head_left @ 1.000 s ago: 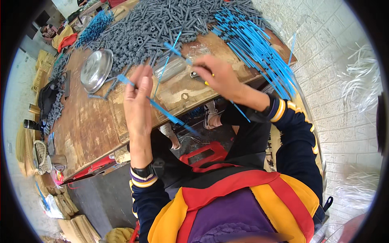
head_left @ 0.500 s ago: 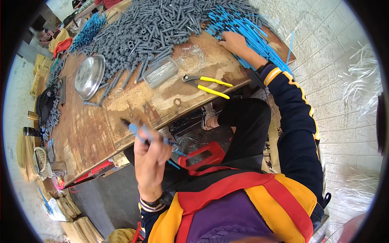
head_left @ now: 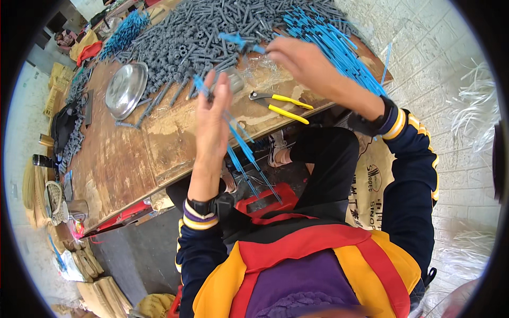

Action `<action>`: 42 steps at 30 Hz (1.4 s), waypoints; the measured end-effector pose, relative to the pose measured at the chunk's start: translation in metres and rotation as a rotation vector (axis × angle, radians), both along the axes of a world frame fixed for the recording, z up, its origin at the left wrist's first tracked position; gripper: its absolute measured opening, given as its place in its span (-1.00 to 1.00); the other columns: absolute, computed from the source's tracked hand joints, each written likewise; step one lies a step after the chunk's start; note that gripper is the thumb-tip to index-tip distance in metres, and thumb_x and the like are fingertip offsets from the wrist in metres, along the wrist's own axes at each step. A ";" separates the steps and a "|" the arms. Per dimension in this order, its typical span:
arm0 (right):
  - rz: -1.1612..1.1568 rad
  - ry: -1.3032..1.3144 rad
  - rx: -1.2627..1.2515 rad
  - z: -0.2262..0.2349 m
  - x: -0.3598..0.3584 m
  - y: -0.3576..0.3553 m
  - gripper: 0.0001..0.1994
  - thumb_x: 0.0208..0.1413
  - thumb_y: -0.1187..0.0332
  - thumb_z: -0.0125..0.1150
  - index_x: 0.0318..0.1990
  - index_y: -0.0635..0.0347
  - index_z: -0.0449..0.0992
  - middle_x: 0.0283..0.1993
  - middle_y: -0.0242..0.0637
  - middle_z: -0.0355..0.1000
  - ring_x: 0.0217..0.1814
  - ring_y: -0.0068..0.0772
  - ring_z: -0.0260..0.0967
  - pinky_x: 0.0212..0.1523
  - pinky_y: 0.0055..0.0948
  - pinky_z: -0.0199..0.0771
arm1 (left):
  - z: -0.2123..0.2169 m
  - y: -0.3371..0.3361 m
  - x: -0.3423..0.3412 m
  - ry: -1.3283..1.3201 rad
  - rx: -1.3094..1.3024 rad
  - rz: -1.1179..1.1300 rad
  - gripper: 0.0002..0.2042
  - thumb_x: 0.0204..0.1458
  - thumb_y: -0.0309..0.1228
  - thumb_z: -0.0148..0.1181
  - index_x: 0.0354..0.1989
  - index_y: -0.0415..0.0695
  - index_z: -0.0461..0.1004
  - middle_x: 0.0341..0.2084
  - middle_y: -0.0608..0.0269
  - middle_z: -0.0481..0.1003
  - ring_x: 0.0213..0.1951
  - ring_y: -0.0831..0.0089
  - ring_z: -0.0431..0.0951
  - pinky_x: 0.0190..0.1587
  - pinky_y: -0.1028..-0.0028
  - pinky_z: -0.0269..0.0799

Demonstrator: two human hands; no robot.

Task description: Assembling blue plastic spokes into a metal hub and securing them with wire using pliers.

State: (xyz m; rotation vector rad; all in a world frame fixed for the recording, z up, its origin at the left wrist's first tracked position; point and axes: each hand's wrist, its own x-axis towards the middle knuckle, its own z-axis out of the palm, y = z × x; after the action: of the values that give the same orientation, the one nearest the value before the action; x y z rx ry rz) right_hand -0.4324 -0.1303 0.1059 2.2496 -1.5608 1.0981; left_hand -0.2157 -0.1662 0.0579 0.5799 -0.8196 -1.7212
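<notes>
Holding my left hand [head_left: 212, 119] up in front of me, I have its fingers closed around a small bunch of blue strips [head_left: 246, 153]; their long ends trail down toward my lap, over the red stool [head_left: 265, 204] under the near edge of the wooden table [head_left: 132, 159]. The short blue tips stick up above my fingertips. My thumb is tucked behind the bunch, so I cannot tell how tightly it presses.

A little farther out and to the right, my right hand [head_left: 302, 61] hovers above the table with one more blue piece [head_left: 238, 41] pinched between its fingertips, the other fingers loosely curled. It sits just left of the hand, apart from the bunch in my left.

On the table between my hands lie the yellow-handled pliers [head_left: 281, 103], untouched, beside a clear plastic bag [head_left: 260, 66]. To the left sits a round metal pan [head_left: 125, 90].

Beyond all that, the far half of the table is covered by a big heap of grey plastic pegs [head_left: 196, 37], and on the far right a thick spread of loose blue strips [head_left: 328, 40] runs to the edge. A second, smaller blue cluster [head_left: 123, 33] lies far left.

Judging by this, I have gathered only a few strips; by far the greater part of both piles looks unworked.
</notes>
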 end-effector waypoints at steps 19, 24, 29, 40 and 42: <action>-0.334 0.093 0.170 -0.027 -0.088 -0.051 -0.77 0.11 0.21 0.20 -0.22 0.18 0.57 -0.31 -0.10 0.51 -0.27 -0.02 0.46 -0.23 -0.16 0.46 | 0.027 0.030 0.019 -0.075 0.209 -0.035 -0.68 0.24 -0.42 0.07 0.15 -0.13 0.31 -0.46 0.29 0.52 -0.43 0.46 0.54 -0.32 0.50 0.40; 0.135 0.145 -0.069 0.008 0.002 0.003 -0.76 0.14 0.22 0.19 -0.19 0.20 0.56 -0.30 -0.06 0.50 -0.29 0.02 0.45 -0.27 -0.25 0.47 | 0.005 0.010 -0.008 0.133 0.066 0.026 -0.79 0.22 -0.46 0.10 0.01 -0.15 0.38 -0.27 0.15 0.56 -0.20 0.37 0.58 -0.12 0.40 0.43; 0.304 -0.427 0.813 0.005 0.018 0.008 -0.71 0.14 0.16 0.15 -0.28 0.26 0.52 -0.41 -0.09 0.49 -0.34 -0.01 0.48 -0.33 -0.22 0.48 | -0.011 0.017 0.012 0.026 -0.109 -0.018 -0.83 0.20 -0.46 0.13 -0.08 -0.13 0.33 -0.36 0.17 0.52 -0.33 0.41 0.54 -0.22 0.43 0.44; -0.704 0.419 0.426 -0.113 -0.144 -0.069 -0.79 0.13 0.29 0.08 -0.21 0.26 0.37 -0.35 -0.02 0.48 -0.27 0.01 0.50 -0.32 -0.13 0.52 | 0.031 0.072 0.097 0.150 -0.026 -0.379 -0.81 0.25 -0.37 0.06 -0.06 -0.17 0.33 -0.65 0.39 0.34 -0.79 0.55 0.19 -0.66 0.58 0.06; -0.724 0.427 0.446 -0.097 -0.142 -0.060 -0.78 0.13 0.29 0.11 -0.18 0.25 0.34 -0.32 0.01 0.47 -0.24 0.03 0.49 -0.31 -0.10 0.50 | 0.019 0.044 0.066 -0.005 0.059 -0.287 -0.73 0.24 -0.37 0.06 0.05 -0.22 0.33 -0.62 0.39 0.39 -0.69 0.55 0.32 -0.58 0.59 0.17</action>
State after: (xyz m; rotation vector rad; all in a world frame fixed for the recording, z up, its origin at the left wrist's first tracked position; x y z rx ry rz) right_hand -0.5746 -0.1906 0.0084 1.6798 -2.2655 0.0769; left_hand -0.1498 -0.1222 0.0771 0.5256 -0.8909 -2.0114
